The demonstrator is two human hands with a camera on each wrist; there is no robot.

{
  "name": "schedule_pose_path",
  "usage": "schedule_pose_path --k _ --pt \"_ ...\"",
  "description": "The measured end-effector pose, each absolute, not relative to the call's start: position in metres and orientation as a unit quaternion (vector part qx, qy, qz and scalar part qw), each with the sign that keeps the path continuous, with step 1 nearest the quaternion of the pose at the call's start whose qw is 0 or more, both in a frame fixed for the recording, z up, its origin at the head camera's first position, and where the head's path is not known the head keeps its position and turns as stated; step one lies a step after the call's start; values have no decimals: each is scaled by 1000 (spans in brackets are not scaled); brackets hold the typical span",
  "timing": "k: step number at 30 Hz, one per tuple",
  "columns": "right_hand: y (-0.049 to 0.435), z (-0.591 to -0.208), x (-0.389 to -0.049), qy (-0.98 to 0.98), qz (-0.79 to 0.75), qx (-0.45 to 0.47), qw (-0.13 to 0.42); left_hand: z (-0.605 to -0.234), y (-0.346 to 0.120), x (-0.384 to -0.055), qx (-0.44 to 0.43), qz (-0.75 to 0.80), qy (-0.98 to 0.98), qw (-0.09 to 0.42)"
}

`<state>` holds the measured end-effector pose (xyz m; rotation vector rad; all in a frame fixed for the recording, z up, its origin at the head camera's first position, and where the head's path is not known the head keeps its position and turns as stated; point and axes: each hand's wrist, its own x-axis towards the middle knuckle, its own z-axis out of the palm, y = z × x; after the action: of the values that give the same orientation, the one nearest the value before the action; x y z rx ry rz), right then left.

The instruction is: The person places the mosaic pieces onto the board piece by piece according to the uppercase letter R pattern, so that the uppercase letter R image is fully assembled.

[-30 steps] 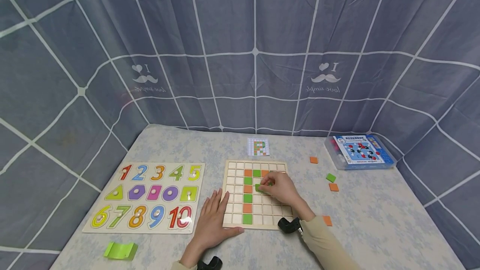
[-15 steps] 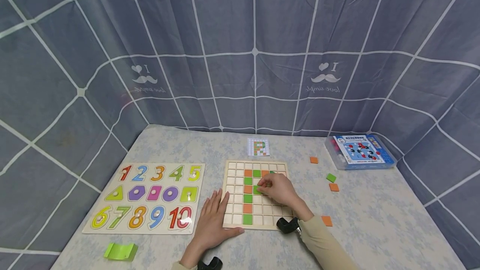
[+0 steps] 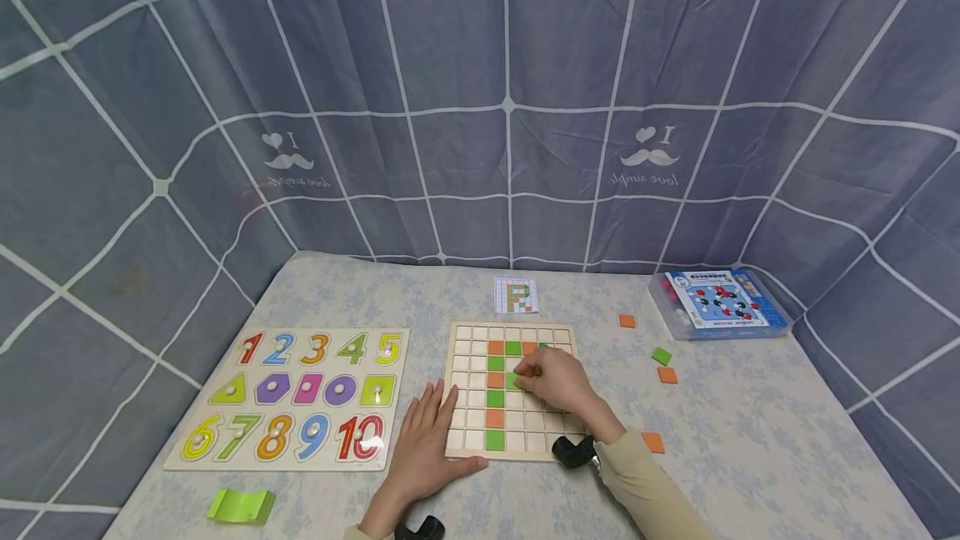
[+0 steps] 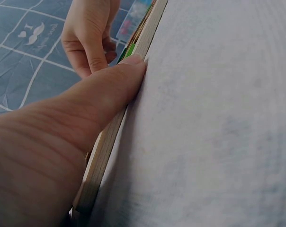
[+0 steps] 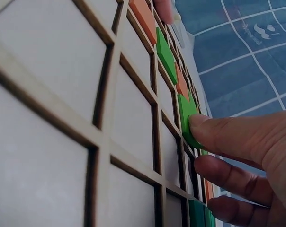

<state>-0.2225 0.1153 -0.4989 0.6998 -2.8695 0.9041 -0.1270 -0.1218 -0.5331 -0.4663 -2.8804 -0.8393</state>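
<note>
A wooden grid board (image 3: 470,442) lies mid-table, with a column of alternating orange and green square tiles and more tiles along an upper row. My left hand (image 3: 427,440) rests at the board's lower left corner, fingers spread and straight; in the left wrist view its thumb (image 4: 112,87) lies along the board's edge. My right hand (image 3: 558,377) is over the board's right half. Its thumb and fingers are on a green tile (image 5: 186,118), which sits beside an orange tile (image 3: 496,380) in the column. The hand hides several cells behind it.
A pattern card (image 3: 516,296) lies beyond the board. Loose orange (image 3: 627,321) and green tiles (image 3: 661,356) lie to the right, near a clear plastic box (image 3: 720,305). A number puzzle board (image 3: 288,398) and a green block (image 3: 241,507) are at left.
My right hand has shifted slightly left and down with the green tile, which has come into the cell beside the orange tile. The left hand has stayed in place.
</note>
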Motion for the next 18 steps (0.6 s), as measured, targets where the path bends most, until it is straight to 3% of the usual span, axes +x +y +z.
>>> schedule_pose_path --k 18 --pt "116 -503 -221 -926 284 246 47 -537 -123 -128 -154 -276 -947 57"
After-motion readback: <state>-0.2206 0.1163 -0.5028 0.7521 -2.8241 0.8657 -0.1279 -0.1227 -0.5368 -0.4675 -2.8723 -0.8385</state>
